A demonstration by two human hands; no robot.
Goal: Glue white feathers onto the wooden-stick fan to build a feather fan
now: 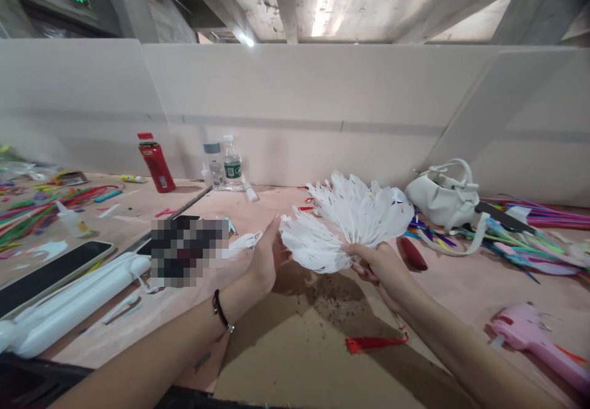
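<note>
A white feather fan (348, 218) spreads above a brown cardboard sheet (276, 360). My right hand (371, 268) is closed around its base, thumb on the near side where the feathers meet. A red tassel (375, 342) on a cord lies below that hand, over the cardboard. My left hand (268, 252) stands upright at the fan's left edge, fingers stretched and partly hidden by the feathers; whether it touches them I cannot tell. Loose white feathers (244, 244) lie behind my left wrist.
On the right lie a pink glue gun (539, 338), a white handbag (445, 197) and colourful stems (520, 243). At left are a white lamp-like object (83, 304), a phone (55, 274) and a glue bottle (74, 222). A red bottle (157, 163) and water bottles (233, 166) stand behind.
</note>
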